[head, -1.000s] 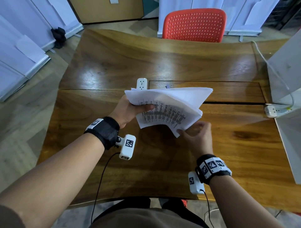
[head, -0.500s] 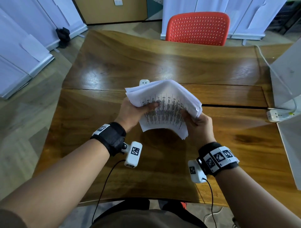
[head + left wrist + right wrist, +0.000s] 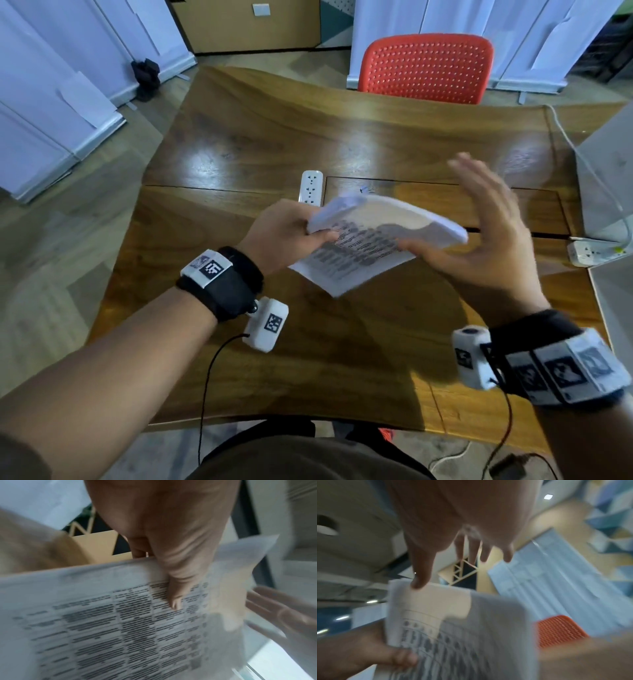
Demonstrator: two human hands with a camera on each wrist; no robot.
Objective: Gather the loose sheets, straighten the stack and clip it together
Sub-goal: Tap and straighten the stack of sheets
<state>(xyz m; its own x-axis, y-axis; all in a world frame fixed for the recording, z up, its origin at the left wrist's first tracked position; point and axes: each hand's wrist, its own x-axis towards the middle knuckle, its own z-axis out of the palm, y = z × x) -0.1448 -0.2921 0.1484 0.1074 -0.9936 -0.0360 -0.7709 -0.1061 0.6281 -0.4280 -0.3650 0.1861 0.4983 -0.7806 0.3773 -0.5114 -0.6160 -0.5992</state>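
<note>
A stack of printed white sheets [image 3: 373, 240] hangs in the air above the wooden table [image 3: 274, 144]. My left hand [image 3: 291, 233] grips its left edge, thumb on the printed top page [image 3: 120, 622] and fingers underneath. My right hand [image 3: 479, 226] is open with fingers spread and blurred, at the stack's right side; its thumb reaches under the right edge of the stack [image 3: 453, 628]. A small bluish clip-like piece [image 3: 364, 189] lies on the table just behind the stack, too blurred to identify.
A white power strip [image 3: 311, 186] lies behind my left hand. Another strip [image 3: 596, 251] with a cable sits at the right edge beside a white box [image 3: 609, 178]. A red chair [image 3: 424, 68] stands at the far side.
My right hand let go of the stack's right edge and opened, moving out to the right. The stack flattened from a bent bundle, still held by my left hand.
</note>
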